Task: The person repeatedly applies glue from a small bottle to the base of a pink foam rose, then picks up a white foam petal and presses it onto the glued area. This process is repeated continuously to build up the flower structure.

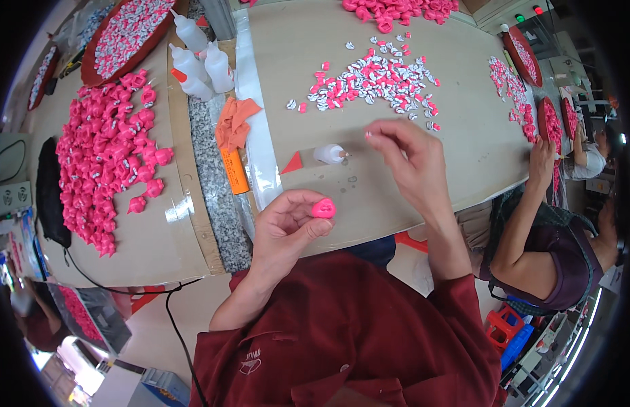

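My left hand [282, 227] is closed on a small pink moulded figure part [323, 208], holding it between thumb and fingers above the table's near edge. To the right, my right hand [415, 163] is raised over the table in a pinch. At its fingertips shows a tiny pink-and-white piece [368, 136]. Between the hands lies a small translucent squeeze bottle [330, 154] on its side, with a red triangular scrap [292, 163] by its base. Beyond my right hand spreads a loose pile of small pink-and-white pieces [376, 81].
Several white squeeze bottles [219, 66], an orange cloth [235, 122] and an orange box [234, 171] stand left. Farther left is a heap of pink parts [101, 163] below a round tray [128, 7]. More pink parts [396, 8] lie at the back. A co-worker [542, 251] sits at right.
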`<state>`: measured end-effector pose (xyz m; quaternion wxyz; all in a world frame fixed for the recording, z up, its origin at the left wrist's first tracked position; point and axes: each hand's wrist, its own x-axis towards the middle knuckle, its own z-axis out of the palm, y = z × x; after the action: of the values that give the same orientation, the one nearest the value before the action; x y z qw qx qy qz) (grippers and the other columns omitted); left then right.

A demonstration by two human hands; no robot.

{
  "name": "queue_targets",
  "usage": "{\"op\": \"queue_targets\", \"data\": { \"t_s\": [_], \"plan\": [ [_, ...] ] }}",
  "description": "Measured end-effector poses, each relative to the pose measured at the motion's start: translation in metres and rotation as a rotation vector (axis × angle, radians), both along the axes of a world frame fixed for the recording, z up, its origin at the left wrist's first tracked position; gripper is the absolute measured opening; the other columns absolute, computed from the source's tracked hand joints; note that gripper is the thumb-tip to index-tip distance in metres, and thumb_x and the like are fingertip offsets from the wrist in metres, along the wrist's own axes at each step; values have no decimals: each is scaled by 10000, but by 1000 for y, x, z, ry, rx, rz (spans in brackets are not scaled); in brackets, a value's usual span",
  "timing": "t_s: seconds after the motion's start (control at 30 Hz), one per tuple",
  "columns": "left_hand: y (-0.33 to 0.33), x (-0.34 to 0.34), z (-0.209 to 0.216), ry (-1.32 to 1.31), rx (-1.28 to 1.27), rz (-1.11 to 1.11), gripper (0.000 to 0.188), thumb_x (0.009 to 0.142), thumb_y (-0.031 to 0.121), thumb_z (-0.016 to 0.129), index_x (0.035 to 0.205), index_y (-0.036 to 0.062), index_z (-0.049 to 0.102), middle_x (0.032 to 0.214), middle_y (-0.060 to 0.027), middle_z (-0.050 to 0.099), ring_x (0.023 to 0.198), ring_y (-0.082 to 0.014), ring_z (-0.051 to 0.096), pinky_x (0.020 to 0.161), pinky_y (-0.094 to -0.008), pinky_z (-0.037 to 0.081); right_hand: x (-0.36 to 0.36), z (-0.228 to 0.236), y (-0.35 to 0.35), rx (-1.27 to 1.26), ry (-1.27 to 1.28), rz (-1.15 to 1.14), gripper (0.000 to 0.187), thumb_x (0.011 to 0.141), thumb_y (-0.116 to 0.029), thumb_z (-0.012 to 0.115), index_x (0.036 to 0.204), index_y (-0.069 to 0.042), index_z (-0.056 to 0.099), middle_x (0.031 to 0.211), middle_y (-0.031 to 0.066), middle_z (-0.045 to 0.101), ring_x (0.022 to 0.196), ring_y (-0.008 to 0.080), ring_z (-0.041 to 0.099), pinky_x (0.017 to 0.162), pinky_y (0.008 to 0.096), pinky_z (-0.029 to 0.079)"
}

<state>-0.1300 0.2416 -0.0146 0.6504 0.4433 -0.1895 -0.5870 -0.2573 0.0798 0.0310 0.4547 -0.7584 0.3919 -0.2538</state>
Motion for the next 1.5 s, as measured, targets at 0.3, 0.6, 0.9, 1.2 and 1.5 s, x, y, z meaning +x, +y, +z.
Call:
{"op": "queue_targets", "data": {
  "t_s": [0.3, 0.6, 0.9, 1.2, 1.5],
  "plan": [
    [-6, -11, 6, -96, -16, -52, 300, 760, -33, 654, 1036, -15, 539, 942, -92, 623, 865, -126, 606, 771, -245, 503, -27, 1, 51, 216, -205, 160, 85, 806, -9, 600, 883, 8, 632, 821, 82, 622, 718, 123, 597, 632, 238, 474],
    [-8, -17, 7, -135, -23, -79, 278, 764, -38, 647, 1023, -18, 547, 934, -84, 618, 856, -126, 607, 773, -245, 505, -30, -5, 56, 165, -139, 164, 98, 794, -2, 607, 884, -7, 643, 827, 77, 615, 716, 128, 599, 633, 241, 482],
    [-9, -13, -3, 297, -19, -125, 233, 786, -18, 623, 1012, -15, 565, 922, -93, 619, 808, -143, 611, 730, -270, 517, -28, -12, 64, 38, -223, 123, 151, 758, 17, 633, 899, -23, 665, 803, 57, 577, 710, 120, 562, 597, 234, 463],
    [-9, -17, 0, -16, -101, -90, 251, 786, -64, 597, 1029, -6, 613, 1003, -97, 595, 871, -145, 596, 775, -261, 515, -42, -12, 53, 324, -321, 166, 127, 757, -13, 672, 885, -14, 666, 822, 42, 593, 675, 72, 540, 576, 215, 431],
    [-11, -18, 5, -297, -107, -123, 280, 782, -97, 568, 1031, 13, 632, 1014, -96, 575, 850, -137, 598, 732, -229, 524, -44, -20, 53, 723, -346, 109, 48, 779, -19, 660, 821, 3, 657, 760, 25, 610, 652, 33, 524, 547, 172, 388]
  ]
}}
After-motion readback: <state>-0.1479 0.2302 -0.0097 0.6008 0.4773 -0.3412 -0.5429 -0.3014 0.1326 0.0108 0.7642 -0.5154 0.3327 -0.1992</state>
